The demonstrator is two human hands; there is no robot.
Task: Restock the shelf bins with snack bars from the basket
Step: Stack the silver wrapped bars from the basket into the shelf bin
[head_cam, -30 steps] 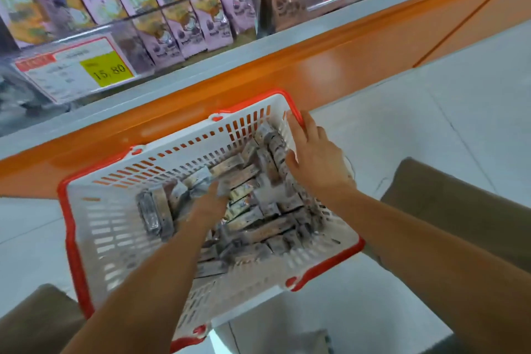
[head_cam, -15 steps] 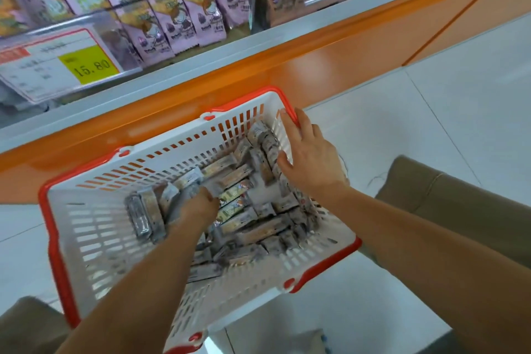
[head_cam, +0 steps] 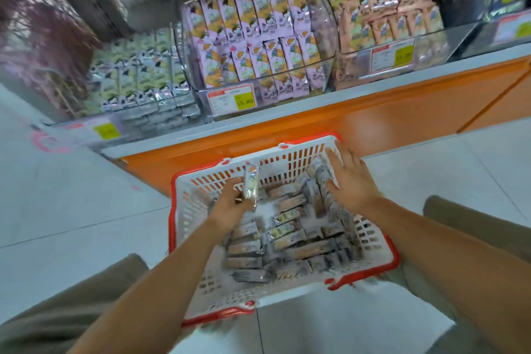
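White plastic basket (head_cam: pixel 189 218), red-rimmed with slotted walls, standing on the grey tiled floor (head_cam: pixel 71 210) between the person's knees (head_cam: pixel 86 304) and just in front of the orange shelf base (head_cam: pixel 316 123). Contents: a heap of snack bars (head_cam: pixel 287 236) in silvery wrappers, some flat and some on edge, filling the middle and right side of the basket. Left hand (head_cam: pixel 230 205): over the basket's left half, fingers and thumb curled round a single bar (head_cam: pixel 250 184), which is held upright with its top end level with the basket's far rim; the wrapper is pale, with a small cartoon figure near the top. Right hand (head_cam: pixel 349 181): at the basket's far right corner, palm down, fingers straight and slightly spread, laid on the bars stacked along the right wall, fingertips at the rim; it grasps nothing. Beyond the basket, above the orange base: clear shelf bins (head_cam: pixel 327 37). Straight beyond, rows of upright pink packs (head_cam: pixel 258 46), with a white and yellow price tag (head_cam: pixel 231 99) on the bin front. Beyond and to the left, pale green packs (head_cam: pixel 138 77). Beyond and to the right, peach packs (head_cam: pixel 382 14). Print on all the packs is too blurred to read.
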